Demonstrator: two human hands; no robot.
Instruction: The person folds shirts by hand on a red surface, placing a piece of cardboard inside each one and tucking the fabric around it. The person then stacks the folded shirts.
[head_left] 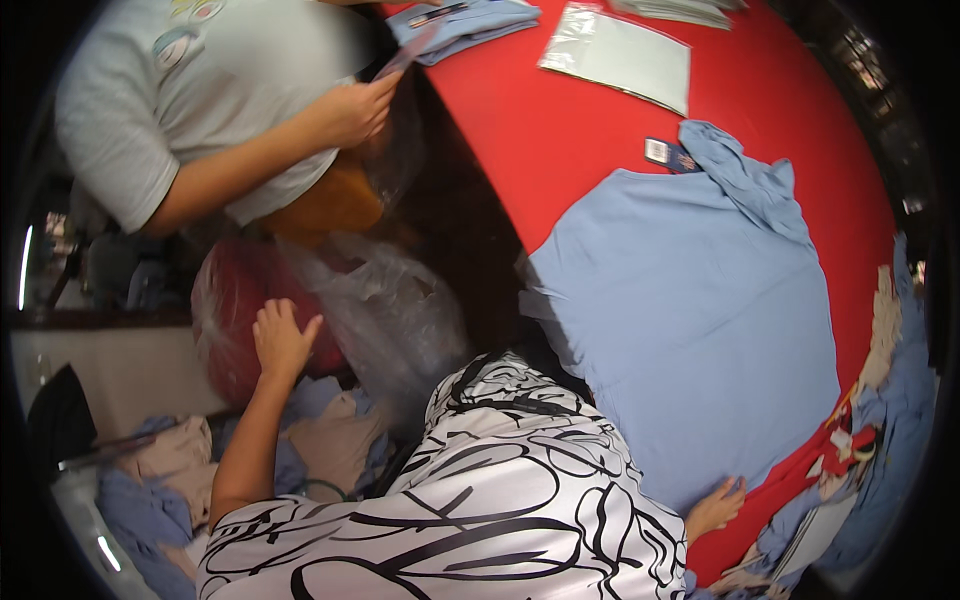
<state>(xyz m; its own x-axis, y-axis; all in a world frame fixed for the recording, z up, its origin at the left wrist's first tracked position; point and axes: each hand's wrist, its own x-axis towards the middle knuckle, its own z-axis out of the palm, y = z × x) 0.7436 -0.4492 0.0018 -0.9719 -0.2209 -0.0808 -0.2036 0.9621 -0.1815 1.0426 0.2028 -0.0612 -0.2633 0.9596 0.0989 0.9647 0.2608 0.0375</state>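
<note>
A light blue shirt (690, 270) lies spread over the red table to my right, its collar end bunched at the far side. A dark hang tag (672, 156) rests beside that end. My right hand (714, 508) is at the shirt's near edge, fingers extended and apart, the palm partly hidden. My left hand (284, 338) is out to the left, fingers spread and holding nothing. It appears in front of a clear plastic bag (225, 320) with red contents; whether they touch I cannot tell.
Across from me a person (240, 110) holds a thin translucent sheet (410, 50). On the red table (500, 110) are a folded blue garment (480, 30) and a bagged flat white pack (618, 62). Piled blue and beige clothes (165, 470) lie lower left; more cloth (880, 400) crowds the right edge.
</note>
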